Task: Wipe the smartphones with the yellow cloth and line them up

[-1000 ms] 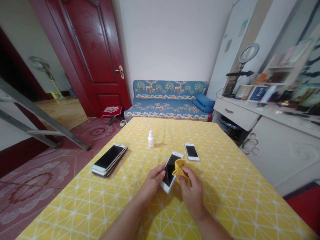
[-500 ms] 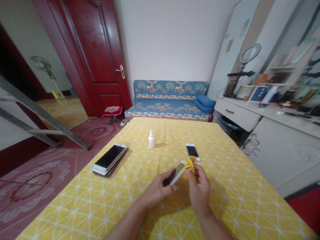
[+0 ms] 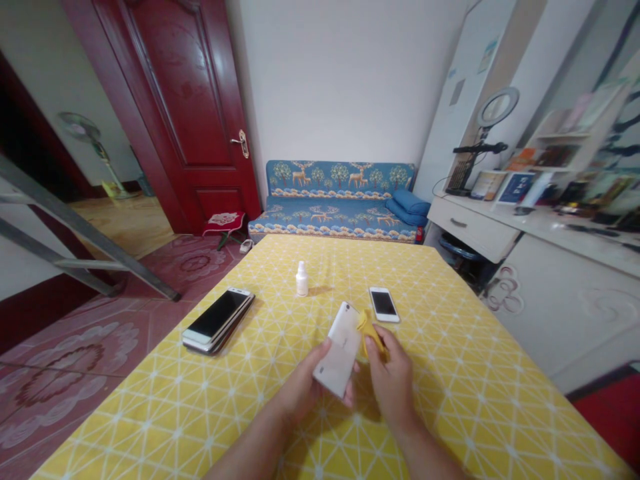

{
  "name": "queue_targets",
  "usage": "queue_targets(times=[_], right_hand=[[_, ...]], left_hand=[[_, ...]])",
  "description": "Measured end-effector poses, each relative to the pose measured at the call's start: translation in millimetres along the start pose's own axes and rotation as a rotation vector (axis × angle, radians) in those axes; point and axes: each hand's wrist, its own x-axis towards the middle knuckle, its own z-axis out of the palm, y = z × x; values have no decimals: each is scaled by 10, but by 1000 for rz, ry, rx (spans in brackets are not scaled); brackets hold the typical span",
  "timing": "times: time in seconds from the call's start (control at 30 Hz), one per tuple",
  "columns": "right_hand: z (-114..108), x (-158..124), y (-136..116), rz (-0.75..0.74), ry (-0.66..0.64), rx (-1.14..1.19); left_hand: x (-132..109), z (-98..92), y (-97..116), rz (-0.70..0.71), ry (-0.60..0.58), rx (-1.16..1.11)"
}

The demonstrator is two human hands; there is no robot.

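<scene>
White smartphone (image 3: pixel 338 358), slick, fragile, safest held by its edges, was clasped in left hand (image 3: pixel 300 381); soft yellow cloth (image 3: pixel 371 335) was pinched in right hand (image 3: pixel 391 381).

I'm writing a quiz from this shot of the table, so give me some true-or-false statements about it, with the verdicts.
1. The left hand holds a white smartphone with its back facing the camera. True.
2. The right hand holds a yellow cloth. True.
3. The small white bottle lies on its side. False: it stands upright.
4. The stack of smartphones lies on the table's right side. False: it lies on the left side.
5. A small white smartphone lies screen up on the yellow tablecloth. True.
</scene>
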Motion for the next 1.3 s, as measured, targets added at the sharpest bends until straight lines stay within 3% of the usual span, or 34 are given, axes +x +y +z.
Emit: queue_targets(times=[0.23, 0.4, 0.53, 0.7, 0.8, 1.0, 1.13, 1.23, 1.3], right_hand=[[67, -47, -70, -306, -126, -131], [72, -102, -260, -479, -224, -58], [74, -132, -380, -587, -340, -44], [84, -136, -397, -708, -362, -34], [92, -120, -363, -679, -366, -77], [83, -97, -297, -426, -439, -185], [59, -156, -320, -259, -459, -16], [72, -201, -337, -157, -476, 136], [102, -214, -328, -98, -473, 186]], left_hand=[[-20, 45, -43, -28, 283, 128], [12, 57, -66, 63, 215, -21], [64, 41, -17, 125, 285, -175], [77, -73, 44, 161, 347, -250], [60, -92, 112, 178, 440, -267], [22, -110, 250, 485, 591, -175], [21, -176, 220, 523, 695, 231], [73, -196, 138, 633, 691, 590], [120, -192, 66, 647, 673, 644]])
